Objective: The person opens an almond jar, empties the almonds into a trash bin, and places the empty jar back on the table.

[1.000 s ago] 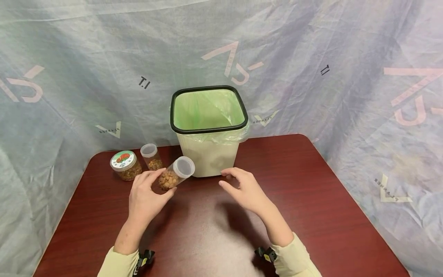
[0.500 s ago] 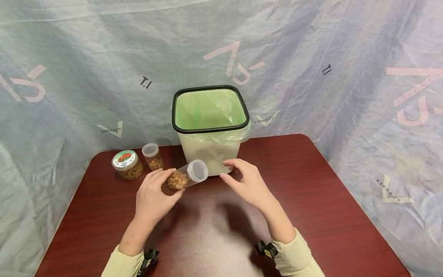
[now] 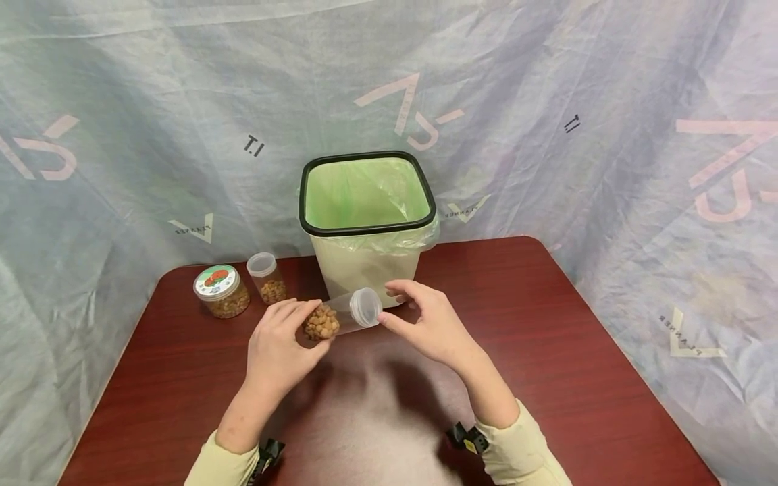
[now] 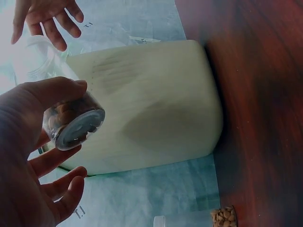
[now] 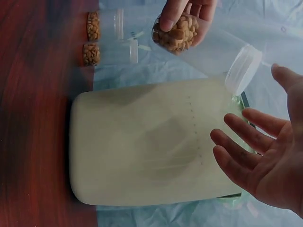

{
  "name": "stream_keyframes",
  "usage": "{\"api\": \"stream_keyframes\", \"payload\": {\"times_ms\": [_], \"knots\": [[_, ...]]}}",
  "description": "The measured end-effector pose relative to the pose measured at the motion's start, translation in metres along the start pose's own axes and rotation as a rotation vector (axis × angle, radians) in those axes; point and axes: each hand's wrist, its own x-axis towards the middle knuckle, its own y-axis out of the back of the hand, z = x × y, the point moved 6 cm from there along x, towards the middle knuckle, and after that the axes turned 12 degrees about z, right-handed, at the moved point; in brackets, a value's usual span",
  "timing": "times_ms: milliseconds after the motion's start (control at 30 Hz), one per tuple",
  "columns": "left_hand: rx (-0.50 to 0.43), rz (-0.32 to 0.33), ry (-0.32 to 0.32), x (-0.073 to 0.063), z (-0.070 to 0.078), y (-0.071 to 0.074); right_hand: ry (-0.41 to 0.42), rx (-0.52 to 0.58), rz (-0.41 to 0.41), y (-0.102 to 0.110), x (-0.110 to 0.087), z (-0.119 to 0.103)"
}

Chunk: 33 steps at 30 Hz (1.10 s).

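A clear plastic jar (image 3: 343,314) with a translucent white lid lies tilted in the air, its brown nut-like pieces (image 3: 321,322) gathered at the base end. My left hand (image 3: 286,347) grips it round the base, thumb on the near side. The lid (image 5: 244,70) points right, toward my right hand (image 3: 428,327). Thumb and fingers of that hand spread loosely about the lid end; in the right wrist view a small gap shows between them and the lid. Behind both hands stands a cream bin (image 3: 365,263) with a black rim and a green liner.
Left of the bin, a second lidded clear jar (image 3: 265,275) with brown pieces stands upright. Beside it is a wider, squat jar (image 3: 221,290) with a tomato-like picture on its lid. The dark red table (image 3: 547,378) ends at a grey-blue cloth backdrop (image 3: 516,101).
My left hand has carried the jar rightward, tipping it closer to level, so its lid is now near my right hand. The right hand has shifted slightly; the bin and other jars stay put.
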Motion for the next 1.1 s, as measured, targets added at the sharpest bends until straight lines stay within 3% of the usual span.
{"api": "stream_keyframes", "payload": {"times_ms": [567,1100], "knots": [[0.023,-0.030,-0.043,-0.003,0.008,-0.006,-0.002,-0.080,-0.013,-0.009,-0.002,-0.002],[-0.009,-0.051,-0.047,-0.005,0.007,-0.010,-0.064,0.064,-0.028,-0.012,-0.005,0.001]]}}
